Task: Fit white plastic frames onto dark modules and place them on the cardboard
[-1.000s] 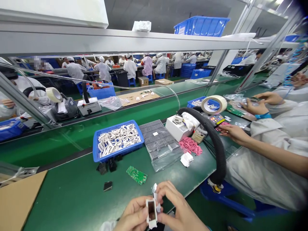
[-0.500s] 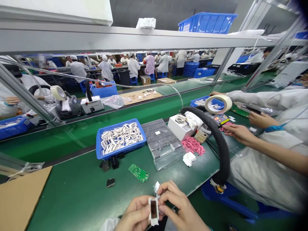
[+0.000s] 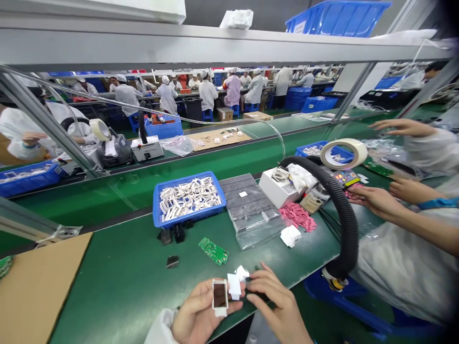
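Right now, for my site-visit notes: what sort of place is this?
Probably an electronics assembly factory: a long green assembly bench, a small green circuit board, and a blue plastic tray of white parts.

Nothing legible, the label (image 3: 300,27) on the blue crate (image 3: 339,19) probably too blurred.

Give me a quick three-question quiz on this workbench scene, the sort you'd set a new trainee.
1. Which hand holds the white frame with the dark window?
2. True or false: the green circuit board lies inside the blue tray.
3. Fill in the word: the slips lying on the bench are ____.

Key:
1. The left hand.
2. False: it lies on the bench, outside the tray.
3. Pink.
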Available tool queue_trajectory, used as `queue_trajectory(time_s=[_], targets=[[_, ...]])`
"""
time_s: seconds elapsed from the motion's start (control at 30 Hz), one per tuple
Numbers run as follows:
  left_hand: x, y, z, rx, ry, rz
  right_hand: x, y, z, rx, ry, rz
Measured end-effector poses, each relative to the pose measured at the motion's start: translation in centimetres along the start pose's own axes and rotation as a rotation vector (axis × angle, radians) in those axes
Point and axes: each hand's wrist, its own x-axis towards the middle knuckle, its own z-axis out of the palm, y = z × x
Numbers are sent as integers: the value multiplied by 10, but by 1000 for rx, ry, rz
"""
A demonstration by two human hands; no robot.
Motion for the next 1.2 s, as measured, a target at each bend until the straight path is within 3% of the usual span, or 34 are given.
queue_trajectory(time_s=[0.17, 0.33, 0.4, 0.5, 0.63, 0.83, 1.07, 1.2], targets=[[2, -3, 3, -70, -72, 17, 10, -31, 14, 470, 74, 266], [0, -4, 9, -73, -66, -32, 19, -45, 14, 758, 102, 263], [-2, -4, 9, -75, -7, -32, 21, -48, 6, 706, 94, 237], [-3, -5, 9, -32, 74, -48, 25, -57, -11, 388, 25, 170], [0, -5, 11, 12, 72, -60, 32, -67, -24, 39, -116, 7], [0, -3, 21, 21, 141, -11, 39, -71, -21, -70, -114, -209], [-5, 7, 29, 38, 266, -45, 26, -66, -6, -225, -50, -215], [-4, 4, 25, 68, 288, -44, 19, -61, 2, -180, -4, -233]])
